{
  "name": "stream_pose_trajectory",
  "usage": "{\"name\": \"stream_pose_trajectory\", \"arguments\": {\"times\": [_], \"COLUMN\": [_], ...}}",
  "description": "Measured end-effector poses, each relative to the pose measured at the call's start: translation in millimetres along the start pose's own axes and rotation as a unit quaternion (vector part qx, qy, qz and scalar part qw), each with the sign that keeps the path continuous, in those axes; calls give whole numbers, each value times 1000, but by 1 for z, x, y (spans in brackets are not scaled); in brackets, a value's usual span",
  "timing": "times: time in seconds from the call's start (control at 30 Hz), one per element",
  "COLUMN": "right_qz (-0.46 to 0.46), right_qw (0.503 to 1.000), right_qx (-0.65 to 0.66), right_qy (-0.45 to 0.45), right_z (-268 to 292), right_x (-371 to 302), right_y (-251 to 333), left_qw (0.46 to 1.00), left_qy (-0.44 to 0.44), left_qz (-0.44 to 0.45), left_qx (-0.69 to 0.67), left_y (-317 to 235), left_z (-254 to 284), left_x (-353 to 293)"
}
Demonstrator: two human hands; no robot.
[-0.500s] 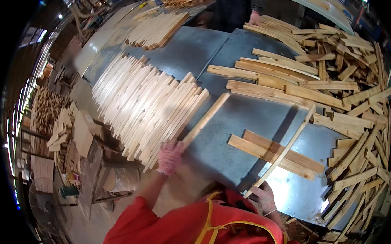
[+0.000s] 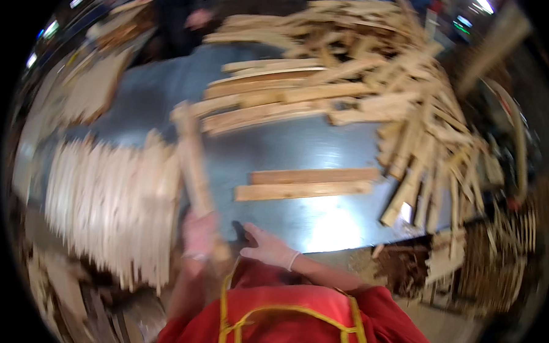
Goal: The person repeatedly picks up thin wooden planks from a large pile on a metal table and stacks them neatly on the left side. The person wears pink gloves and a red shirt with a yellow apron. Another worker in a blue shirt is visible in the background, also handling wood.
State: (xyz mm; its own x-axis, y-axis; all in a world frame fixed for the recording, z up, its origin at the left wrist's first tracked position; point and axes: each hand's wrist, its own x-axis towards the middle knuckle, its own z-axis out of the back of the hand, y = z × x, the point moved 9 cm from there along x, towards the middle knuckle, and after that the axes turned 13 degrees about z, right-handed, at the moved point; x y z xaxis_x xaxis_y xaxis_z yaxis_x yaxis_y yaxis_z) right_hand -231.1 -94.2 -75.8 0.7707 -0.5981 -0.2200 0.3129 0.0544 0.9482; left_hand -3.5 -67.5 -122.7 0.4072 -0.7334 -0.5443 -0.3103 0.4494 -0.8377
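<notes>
My left hand (image 2: 199, 232), in a pink glove and blurred by motion, is closed on the near part of a wooden slat (image 2: 194, 162). The slat slants away over the metal table, just right of a row of pale slats (image 2: 111, 204); blur hides whether it is one piece or two together. My right hand (image 2: 271, 248), gloved too, hovers at the table's near edge, fingers apart and holding nothing. Beyond it, two short boards (image 2: 304, 190) lie side by side on the metal table (image 2: 225, 169).
A large heap of loose wood pieces (image 2: 411, 116) covers the table's right side and far right. More boards (image 2: 265, 113) lie across the middle back. Stacked slats (image 2: 97, 90) stand far left. A co-worker's hand (image 2: 198, 19) shows at the far edge.
My view has turned to the right. My right hand has let go of the thin slat it held and come leftward, close to my left hand, which now grips a slat beside the row.
</notes>
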Motion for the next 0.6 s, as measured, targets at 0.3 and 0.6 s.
{"name": "stream_pose_trajectory", "arguments": {"times": [0.3,0.6], "right_qz": [-135,-99], "right_qw": [723,756], "right_qx": [-376,-42], "right_qy": [-563,-646], "right_z": [333,342], "right_x": [-233,-239], "right_y": [-106,-157], "left_qw": [816,986], "left_qy": [-372,81], "left_qz": [-85,-29], "left_qx": [435,143], "left_y": [-58,8], "left_z": [282,-17], "left_x": [-12,33]}}
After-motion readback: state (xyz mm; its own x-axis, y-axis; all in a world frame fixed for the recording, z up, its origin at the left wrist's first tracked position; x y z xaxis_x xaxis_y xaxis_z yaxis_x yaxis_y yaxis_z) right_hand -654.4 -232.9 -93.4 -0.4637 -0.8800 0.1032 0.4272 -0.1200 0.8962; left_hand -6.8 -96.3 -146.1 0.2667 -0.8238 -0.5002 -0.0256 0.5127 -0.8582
